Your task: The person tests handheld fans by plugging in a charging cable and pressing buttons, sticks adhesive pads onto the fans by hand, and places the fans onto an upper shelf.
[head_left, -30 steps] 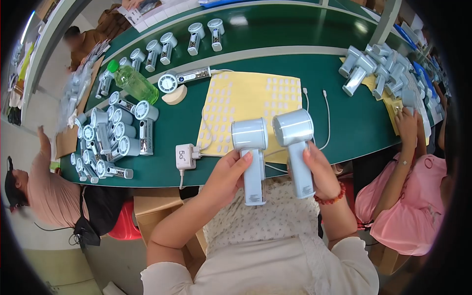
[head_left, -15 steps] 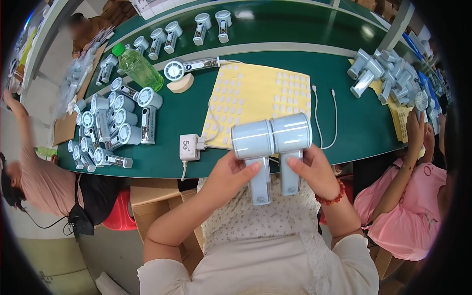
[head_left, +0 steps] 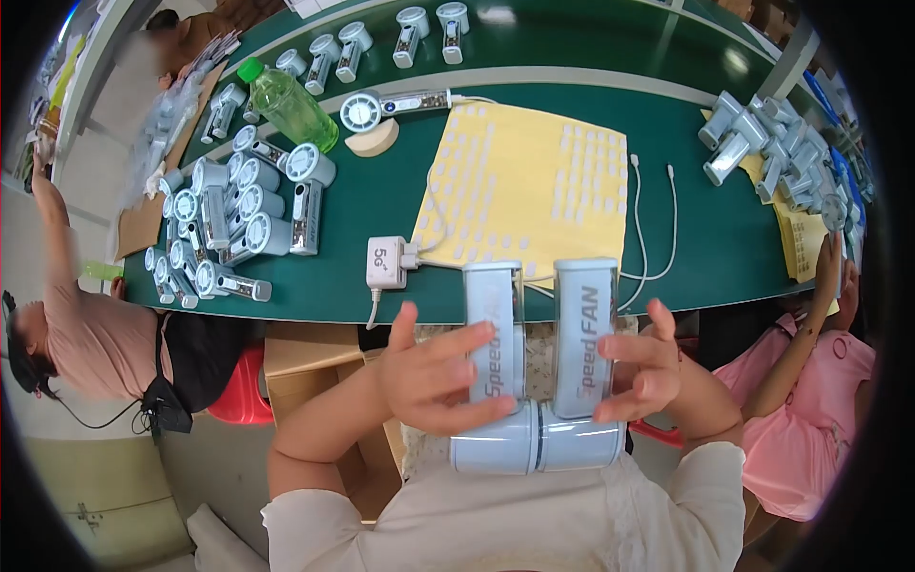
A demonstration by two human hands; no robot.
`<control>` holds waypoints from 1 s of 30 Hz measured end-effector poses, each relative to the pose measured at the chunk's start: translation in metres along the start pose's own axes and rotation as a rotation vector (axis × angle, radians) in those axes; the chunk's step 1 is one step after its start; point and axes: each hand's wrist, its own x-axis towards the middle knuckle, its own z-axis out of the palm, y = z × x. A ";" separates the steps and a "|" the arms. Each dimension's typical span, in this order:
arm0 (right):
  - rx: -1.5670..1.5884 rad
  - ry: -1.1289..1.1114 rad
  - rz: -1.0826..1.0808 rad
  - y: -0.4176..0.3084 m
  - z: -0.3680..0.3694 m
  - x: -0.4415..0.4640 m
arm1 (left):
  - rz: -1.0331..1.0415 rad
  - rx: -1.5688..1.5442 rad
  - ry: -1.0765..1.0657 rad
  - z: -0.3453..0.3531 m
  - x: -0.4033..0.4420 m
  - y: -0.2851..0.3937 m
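Observation:
Two light blue handheld fans are held side by side in front of my chest, handles up, round heads down and touching. My left hand (head_left: 443, 377) has its fingers on the handle of the left fan (head_left: 493, 334), which shows "Speed FAN" lettering. The right fan (head_left: 583, 329), with the same lettering, is in my right hand (head_left: 640, 367), whose fingers lie along the handle's outer side. Both thumbs are partly hidden. Beyond the hands lies a yellow sheet (head_left: 534, 172) with rows of small pale stickers.
On the green table (head_left: 381, 200), a fan pile (head_left: 229, 210) and green bottle (head_left: 291, 105) stand left. A white charger (head_left: 386, 262) and cables (head_left: 640, 229) lie near the sheet. More fans (head_left: 777, 143) and a co-worker's hand (head_left: 829, 272) are right.
Both fans have been turned over, from heads up to heads down, and their lettered handle sides now show. The view has shifted, with the table items appearing further right.

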 end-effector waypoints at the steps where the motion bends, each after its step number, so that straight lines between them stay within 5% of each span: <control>1: -0.014 -0.019 0.005 -0.002 0.000 -0.003 | 0.013 0.011 0.007 -0.001 -0.001 0.003; 6: -0.012 0.066 -0.059 -0.011 0.010 -0.018 | 0.149 0.128 0.277 0.019 -0.015 0.008; 14: -0.072 0.220 -0.173 -0.009 0.020 -0.020 | 0.260 0.097 0.288 0.014 0.000 0.003; 18: -0.174 -0.349 0.137 -0.011 -0.014 0.004 | -0.186 -0.018 -0.143 -0.014 -0.001 0.003; 20: 0.151 -0.186 0.623 -0.005 0.003 0.020 | -0.583 -0.260 -0.226 -0.007 -0.008 -0.005; 22: 0.530 0.140 1.241 -0.011 0.021 0.032 | -1.126 -0.734 0.088 0.005 -0.004 0.005; 24: 0.926 0.253 1.506 0.004 0.026 0.020 | -1.408 -1.213 0.301 0.014 0.017 -0.005; 30: 0.999 0.288 1.565 0.010 0.046 0.013 | -1.665 -1.451 0.413 0.018 -0.001 -0.015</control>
